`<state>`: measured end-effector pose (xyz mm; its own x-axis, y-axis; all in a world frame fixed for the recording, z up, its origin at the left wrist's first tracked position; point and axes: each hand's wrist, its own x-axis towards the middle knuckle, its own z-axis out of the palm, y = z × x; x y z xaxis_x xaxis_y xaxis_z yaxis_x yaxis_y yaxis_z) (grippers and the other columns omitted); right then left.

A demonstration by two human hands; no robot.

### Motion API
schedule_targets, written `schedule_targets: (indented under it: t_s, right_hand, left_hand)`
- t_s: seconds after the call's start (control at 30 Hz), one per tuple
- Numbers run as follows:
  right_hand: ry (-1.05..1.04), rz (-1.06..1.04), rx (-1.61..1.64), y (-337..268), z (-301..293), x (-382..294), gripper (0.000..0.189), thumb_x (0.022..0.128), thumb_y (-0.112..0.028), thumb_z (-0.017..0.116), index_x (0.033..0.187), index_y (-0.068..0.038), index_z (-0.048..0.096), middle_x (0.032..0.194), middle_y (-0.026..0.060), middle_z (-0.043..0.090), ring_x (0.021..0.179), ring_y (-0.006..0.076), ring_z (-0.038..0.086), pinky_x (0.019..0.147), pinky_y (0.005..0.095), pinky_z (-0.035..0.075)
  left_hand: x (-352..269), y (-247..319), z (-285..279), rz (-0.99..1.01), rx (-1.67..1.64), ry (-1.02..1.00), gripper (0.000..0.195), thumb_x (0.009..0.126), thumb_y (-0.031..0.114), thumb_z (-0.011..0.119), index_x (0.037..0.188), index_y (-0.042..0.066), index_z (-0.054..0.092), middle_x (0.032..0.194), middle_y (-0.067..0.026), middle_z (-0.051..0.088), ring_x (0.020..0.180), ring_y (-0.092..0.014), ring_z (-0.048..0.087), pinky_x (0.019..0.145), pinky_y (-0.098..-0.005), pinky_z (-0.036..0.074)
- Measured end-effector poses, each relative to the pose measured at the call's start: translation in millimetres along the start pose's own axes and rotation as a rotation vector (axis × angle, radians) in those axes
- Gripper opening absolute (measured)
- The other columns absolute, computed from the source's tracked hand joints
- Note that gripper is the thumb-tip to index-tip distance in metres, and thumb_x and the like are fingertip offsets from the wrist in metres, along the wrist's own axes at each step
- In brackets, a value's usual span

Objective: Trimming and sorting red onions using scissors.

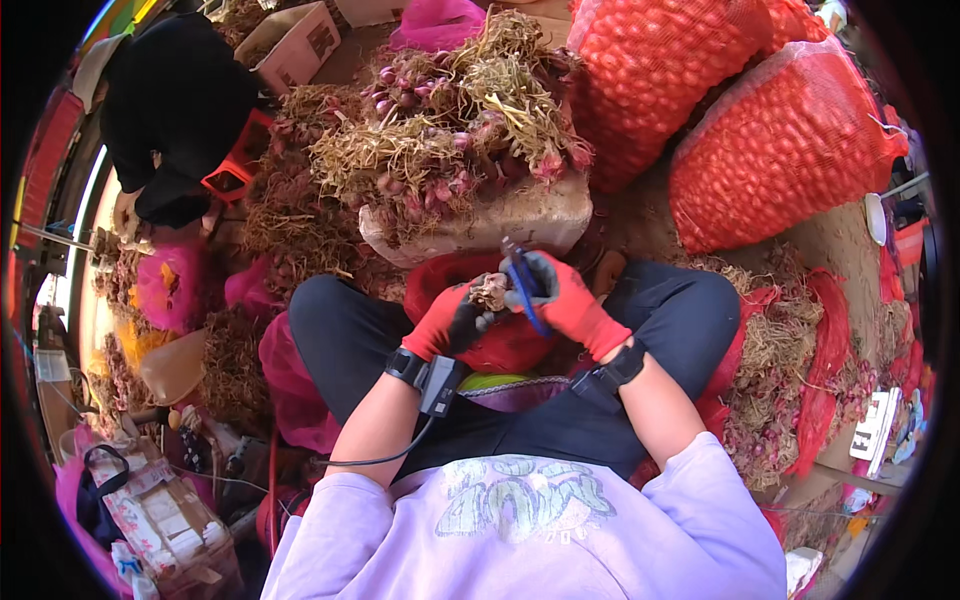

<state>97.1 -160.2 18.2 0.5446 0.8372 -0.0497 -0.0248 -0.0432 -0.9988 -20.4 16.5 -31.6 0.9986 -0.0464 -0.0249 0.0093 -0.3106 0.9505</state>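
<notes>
In a red and grey glove, my left hand [457, 315] grips a small dried cluster of shallots [489, 291] over my lap. My right hand [551, 292], gloved the same way, is closed around blue-handled scissors or snips [525, 289], whose tip points up and away. The two hands are close together, with the cluster between them. Beneath them lies a red basin or bag [499, 349] between my legs. Just beyond, bunches of shallots with dry stalks [442, 150] are heaped on a pale foam block [480, 232].
Full red mesh sacks of shallots [780, 150] stand at the upper right. More dried bunches [780, 352] lie beside my right knee. A person in black [176, 105] is at the upper left, near a red crate [236, 165]. Pink mesh bags [296, 382] lie to my left.
</notes>
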Motion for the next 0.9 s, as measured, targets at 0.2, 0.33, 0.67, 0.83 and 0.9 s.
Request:
schedule_targets:
  t_s: [0.2, 0.33, 0.67, 0.83, 0.9]
  right_hand:
    - [0.062, 0.273, 0.325, 13.7, -3.9, 1.1, 0.035, 0.082, -0.013, 0.069, 0.113, -0.001, 0.058, 0.094, 0.0047, 0.064, 0.075, 0.0103, 0.061, 0.066, 0.0243, 0.051]
    - [0.077, 0.253, 0.670, 10.0, -8.8, -0.5, 0.028, 0.088, -0.014, 0.062, 0.112, 0.001, 0.058, 0.090, 0.0057, 0.063, 0.073, 0.0132, 0.063, 0.065, 0.0255, 0.052]
    - [0.150, 0.223, 0.462, 3.5, 13.2, -3.1, 0.032, 0.082, -0.012, 0.071, 0.109, -0.001, 0.058, 0.092, 0.0045, 0.064, 0.076, 0.0111, 0.061, 0.069, 0.0245, 0.049]
    - [0.215, -0.120, -0.167, -5.5, 19.4, -2.8, 0.032, 0.083, -0.005, 0.068, 0.112, -0.002, 0.056, 0.100, 0.0059, 0.064, 0.093, 0.0113, 0.060, 0.083, 0.0266, 0.049]
    - [0.234, -0.018, 0.115, 10.8, 14.8, -1.4, 0.031, 0.082, -0.007, 0.069, 0.110, -0.001, 0.057, 0.098, 0.0049, 0.064, 0.090, 0.0111, 0.060, 0.081, 0.0261, 0.049]
  left_hand:
    - [0.5, 24.1, -12.7, -0.550, -0.656, 0.010, 0.035, 0.079, 0.006, 0.067, 0.113, 0.005, 0.056, 0.095, -0.0073, 0.061, 0.082, -0.020, 0.061, 0.072, -0.0299, 0.049]
    - [-1.5, 44.0, -3.3, 0.056, 0.115, 0.260, 0.028, 0.085, 0.012, 0.066, 0.109, 0.005, 0.055, 0.099, -0.0054, 0.060, 0.093, -0.017, 0.058, 0.084, -0.0301, 0.048]
    - [-5.1, 20.3, 10.0, -0.289, -1.076, 0.366, 0.019, 0.097, 0.015, 0.049, 0.109, 0.001, 0.056, 0.104, -0.0063, 0.060, 0.094, -0.015, 0.059, 0.081, -0.0291, 0.050]
    - [3.9, 25.5, 12.7, 0.012, -0.179, 0.356, 0.018, 0.092, 0.004, 0.052, 0.109, 0.000, 0.055, 0.104, -0.0072, 0.060, 0.089, -0.015, 0.060, 0.077, -0.0266, 0.050]
    - [6.3, 21.4, 11.0, -0.116, -0.724, 0.251, 0.029, 0.087, -0.001, 0.057, 0.114, 0.003, 0.050, 0.099, -0.0020, 0.059, 0.090, -0.009, 0.057, 0.078, -0.0252, 0.048]
